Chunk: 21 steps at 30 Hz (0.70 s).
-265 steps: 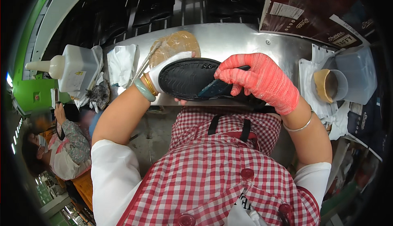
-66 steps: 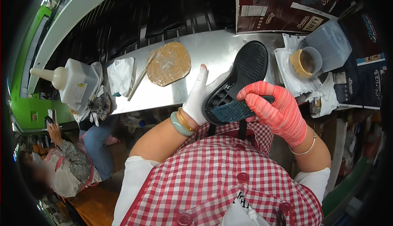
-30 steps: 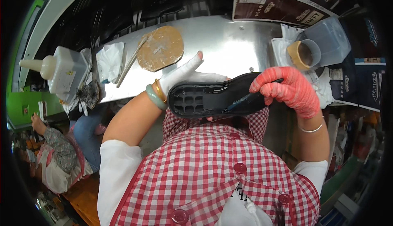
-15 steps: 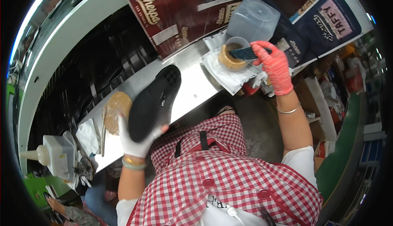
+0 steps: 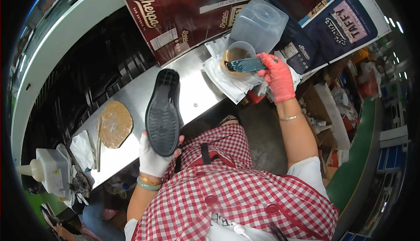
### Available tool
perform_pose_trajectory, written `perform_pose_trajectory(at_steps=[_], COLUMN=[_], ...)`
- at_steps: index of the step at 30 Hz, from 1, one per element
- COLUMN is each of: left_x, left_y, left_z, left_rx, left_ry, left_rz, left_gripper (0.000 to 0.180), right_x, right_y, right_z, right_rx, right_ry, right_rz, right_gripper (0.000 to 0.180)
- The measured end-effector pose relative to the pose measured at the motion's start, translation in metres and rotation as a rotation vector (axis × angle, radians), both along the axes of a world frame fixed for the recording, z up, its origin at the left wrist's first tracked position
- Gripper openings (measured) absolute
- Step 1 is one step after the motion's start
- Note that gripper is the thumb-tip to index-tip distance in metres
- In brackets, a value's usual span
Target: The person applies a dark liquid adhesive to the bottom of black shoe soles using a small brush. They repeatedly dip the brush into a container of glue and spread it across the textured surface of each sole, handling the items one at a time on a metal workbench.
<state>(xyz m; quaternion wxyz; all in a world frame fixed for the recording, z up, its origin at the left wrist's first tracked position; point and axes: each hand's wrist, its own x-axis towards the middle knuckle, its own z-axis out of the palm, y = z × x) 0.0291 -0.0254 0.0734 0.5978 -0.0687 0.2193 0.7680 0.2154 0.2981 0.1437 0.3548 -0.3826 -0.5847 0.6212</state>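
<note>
My left hand [image 5: 152, 159], in a white glove with bare fingertips, grips a black shoe sole [image 5: 162, 112] by its near end. The sole stands tilted above the metal bench, its ribbed, rimmed side facing me. In a pink glove, my right hand [image 5: 276, 78] pinches the teal handle of what looks like a brush [image 5: 248, 65]. Its dark tip is over the rim of a clear plastic cup [image 5: 242, 48], which sits in a tan ring like a tape roll [image 5: 228, 62]. Brownish residue shows inside the cup.
A tan, plastic-wrapped round pad [image 5: 114, 124] lies on the metal bench [image 5: 195, 92]. A white nozzle bottle [image 5: 51, 171] stands at the left end. Behind the cup are a translucent tub [image 5: 258, 24] and printed cartons [image 5: 175, 13]. Black items fill the machine bay [image 5: 94, 72]. Another person's hand shows bottom left.
My left hand has drawn the sole away from the tan pad and turned its ribbed side to face me. The brush has shifted across the cup's rim. The whole view has moved slightly.
</note>
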Motion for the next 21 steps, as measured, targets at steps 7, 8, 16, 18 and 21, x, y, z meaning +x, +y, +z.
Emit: perform_pose_trajectory(at_steps=[7,8,16,18,21], left_x=[0.002,0.002,0.017,0.019,0.019], left_y=[0.036,0.035,0.030,0.030,0.030], left_z=[0.005,0.008,0.026,0.027,0.028], left_rx=[0.257,0.263,0.181,0.161,0.174], left_ry=[0.064,0.074,0.206,0.228,0.266], left_rz=[-0.045,-0.054,0.005,0.005,-0.044], left_gripper=[0.074,0.076,0.083,0.084,0.087], right_x=[-0.050,-0.056,-0.071,-0.069,-0.070], right_y=[-0.130,-0.140,-0.165,-0.168,-0.167], right_z=[0.024,0.025,0.019,0.018,0.017], right_rx=[-0.200,-0.214,-0.271,-0.208,-0.117], right_ry=[0.214,0.239,0.228,0.213,0.225], right_rz=[0.226,0.240,0.272,0.251,0.207], right_gripper=[0.025,0.026,0.026,0.025,0.024])
